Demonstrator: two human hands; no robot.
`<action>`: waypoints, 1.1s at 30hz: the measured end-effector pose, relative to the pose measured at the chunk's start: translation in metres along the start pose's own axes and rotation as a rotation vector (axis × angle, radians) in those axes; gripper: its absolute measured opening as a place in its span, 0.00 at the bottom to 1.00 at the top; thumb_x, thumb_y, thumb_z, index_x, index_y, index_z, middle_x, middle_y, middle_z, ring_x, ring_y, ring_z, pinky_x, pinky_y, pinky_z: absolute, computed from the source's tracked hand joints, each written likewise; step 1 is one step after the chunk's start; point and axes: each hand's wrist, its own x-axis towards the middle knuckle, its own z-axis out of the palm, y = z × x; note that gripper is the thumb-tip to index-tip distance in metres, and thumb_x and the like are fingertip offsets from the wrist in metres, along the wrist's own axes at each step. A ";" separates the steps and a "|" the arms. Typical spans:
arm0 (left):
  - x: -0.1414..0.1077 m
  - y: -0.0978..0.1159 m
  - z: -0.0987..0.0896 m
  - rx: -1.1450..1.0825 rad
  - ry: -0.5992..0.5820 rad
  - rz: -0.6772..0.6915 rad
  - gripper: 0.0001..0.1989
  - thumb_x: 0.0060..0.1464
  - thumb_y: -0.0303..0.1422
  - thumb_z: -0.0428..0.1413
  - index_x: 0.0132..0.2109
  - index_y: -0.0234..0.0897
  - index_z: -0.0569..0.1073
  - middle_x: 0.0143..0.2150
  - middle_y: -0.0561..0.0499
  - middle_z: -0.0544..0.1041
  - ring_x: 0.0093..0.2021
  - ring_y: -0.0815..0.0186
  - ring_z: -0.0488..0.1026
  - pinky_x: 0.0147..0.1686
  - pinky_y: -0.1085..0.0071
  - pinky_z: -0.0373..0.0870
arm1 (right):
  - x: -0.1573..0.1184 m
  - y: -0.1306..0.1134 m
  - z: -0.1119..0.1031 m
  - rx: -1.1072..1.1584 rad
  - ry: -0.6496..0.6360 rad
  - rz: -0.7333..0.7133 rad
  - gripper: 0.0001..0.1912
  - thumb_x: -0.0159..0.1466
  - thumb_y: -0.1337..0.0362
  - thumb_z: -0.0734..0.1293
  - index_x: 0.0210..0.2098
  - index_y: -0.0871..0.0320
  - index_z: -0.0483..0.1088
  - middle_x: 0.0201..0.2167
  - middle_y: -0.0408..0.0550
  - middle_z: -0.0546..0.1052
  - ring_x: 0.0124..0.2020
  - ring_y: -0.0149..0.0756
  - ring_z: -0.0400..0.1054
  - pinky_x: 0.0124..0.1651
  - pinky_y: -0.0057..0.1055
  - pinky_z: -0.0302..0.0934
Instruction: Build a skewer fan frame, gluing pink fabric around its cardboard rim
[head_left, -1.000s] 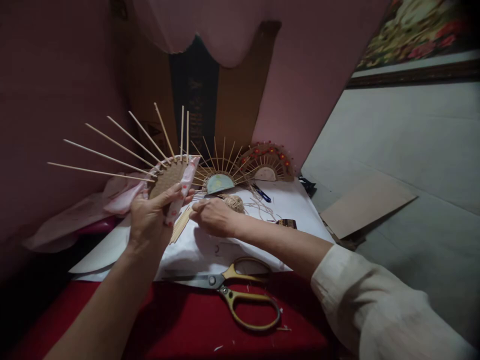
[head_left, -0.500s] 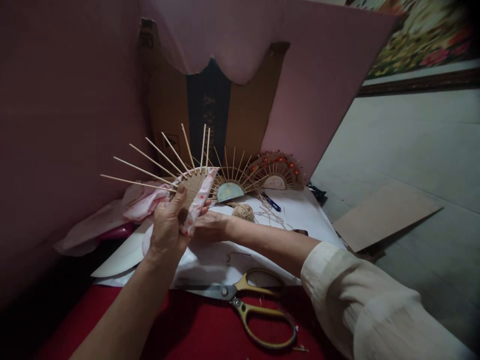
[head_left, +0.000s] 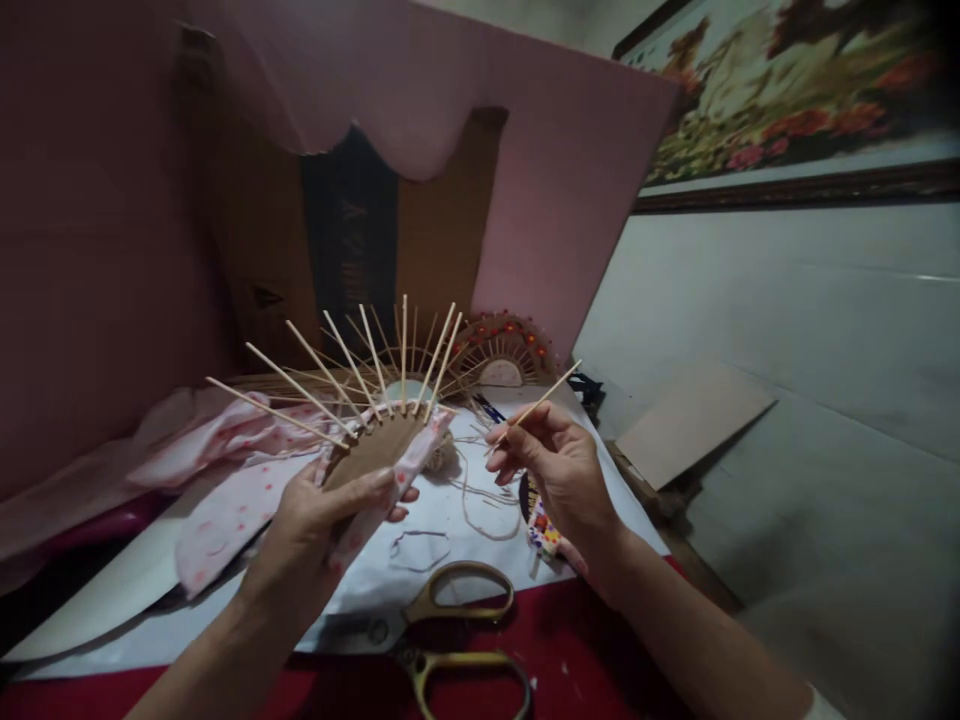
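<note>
My left hand (head_left: 330,510) grips a half-round cardboard piece (head_left: 379,450), its straight edge wrapped in pink dotted fabric. Several thin wooden sticks (head_left: 362,362) fan out from its curved rim. To the right, my right hand (head_left: 551,465) pinches one loose wooden stick (head_left: 551,388), tilted up to the right and apart from the cardboard. Behind the piece stands a similar fan with a pale green base (head_left: 409,390), partly hidden. A finished-looking fan with red beads (head_left: 504,350) leans beside it. A ball of twine (head_left: 441,455) is half covered by the held piece.
Yellow-handled scissors (head_left: 457,610) lie at the front on red cloth (head_left: 585,660) and white paper. Pink dotted fabric (head_left: 225,510) spreads at left. A flowery patterned item (head_left: 544,525) sits below my right wrist. Cardboard and a pink panel (head_left: 540,220) stand behind.
My right hand has come out from behind the left, moved right and up, and now shows a loose stick. The view has turned right; my left hand still holds the cardboard piece.
</note>
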 end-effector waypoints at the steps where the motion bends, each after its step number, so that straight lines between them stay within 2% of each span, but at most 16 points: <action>1: -0.002 -0.005 0.004 0.023 -0.019 -0.037 0.18 0.36 0.28 0.66 0.39 0.33 0.74 0.29 0.48 0.81 0.27 0.62 0.77 0.23 0.73 0.74 | -0.001 0.000 -0.005 0.059 0.018 0.032 0.09 0.61 0.60 0.66 0.34 0.56 0.61 0.29 0.43 0.76 0.23 0.31 0.73 0.21 0.24 0.67; 5: -0.004 -0.022 0.014 0.117 0.008 -0.151 0.25 0.32 0.28 0.68 0.41 0.36 0.70 0.26 0.48 0.81 0.25 0.61 0.77 0.22 0.73 0.73 | -0.004 0.009 -0.020 0.142 0.106 0.092 0.13 0.61 0.56 0.65 0.35 0.53 0.56 0.25 0.39 0.76 0.20 0.32 0.73 0.17 0.23 0.65; 8: 0.000 -0.027 0.014 0.178 -0.009 -0.175 0.24 0.34 0.28 0.67 0.41 0.37 0.69 0.28 0.49 0.81 0.26 0.62 0.77 0.23 0.73 0.74 | -0.005 0.014 -0.024 0.121 0.156 0.119 0.13 0.59 0.57 0.67 0.34 0.55 0.58 0.25 0.41 0.76 0.23 0.32 0.73 0.20 0.24 0.66; 13: 0.006 -0.028 0.015 0.227 0.018 -0.182 0.23 0.34 0.27 0.67 0.40 0.37 0.69 0.28 0.50 0.81 0.26 0.62 0.77 0.23 0.73 0.74 | -0.005 0.012 -0.025 0.194 0.187 0.180 0.10 0.57 0.61 0.69 0.28 0.59 0.64 0.23 0.40 0.73 0.18 0.24 0.65 0.16 0.18 0.58; 16: 0.005 -0.029 0.017 0.228 -0.005 -0.185 0.25 0.35 0.27 0.67 0.43 0.38 0.70 0.31 0.50 0.81 0.26 0.62 0.77 0.22 0.73 0.75 | -0.005 0.012 -0.025 0.208 0.169 0.207 0.10 0.55 0.62 0.69 0.29 0.59 0.64 0.22 0.41 0.74 0.18 0.25 0.65 0.16 0.19 0.56; 20: 0.004 -0.030 0.019 0.227 -0.003 -0.206 0.27 0.34 0.26 0.68 0.46 0.37 0.70 0.28 0.51 0.81 0.25 0.63 0.77 0.23 0.74 0.75 | -0.005 0.017 -0.025 0.203 0.186 0.285 0.11 0.51 0.61 0.72 0.26 0.61 0.67 0.22 0.41 0.72 0.20 0.24 0.63 0.20 0.21 0.53; 24: 0.003 -0.029 0.019 0.205 -0.011 -0.215 0.23 0.32 0.27 0.68 0.40 0.35 0.73 0.27 0.49 0.81 0.25 0.62 0.77 0.22 0.73 0.75 | -0.007 0.024 -0.024 0.215 0.221 0.355 0.12 0.48 0.62 0.74 0.23 0.61 0.69 0.21 0.38 0.68 0.21 0.23 0.57 0.26 0.23 0.52; 29: 0.001 -0.032 0.020 0.190 -0.020 -0.214 0.28 0.31 0.26 0.68 0.45 0.34 0.72 0.29 0.49 0.81 0.24 0.61 0.77 0.22 0.71 0.76 | -0.010 0.028 -0.019 0.253 0.189 0.423 0.10 0.50 0.61 0.73 0.26 0.60 0.71 0.28 0.43 0.75 0.27 0.26 0.61 0.33 0.26 0.52; 33: 0.002 -0.036 0.017 0.167 -0.066 -0.214 0.29 0.35 0.26 0.67 0.48 0.37 0.69 0.32 0.48 0.82 0.27 0.60 0.78 0.24 0.68 0.77 | -0.012 0.028 -0.017 0.230 0.160 0.430 0.11 0.51 0.60 0.73 0.27 0.59 0.70 0.31 0.45 0.77 0.31 0.30 0.66 0.36 0.29 0.54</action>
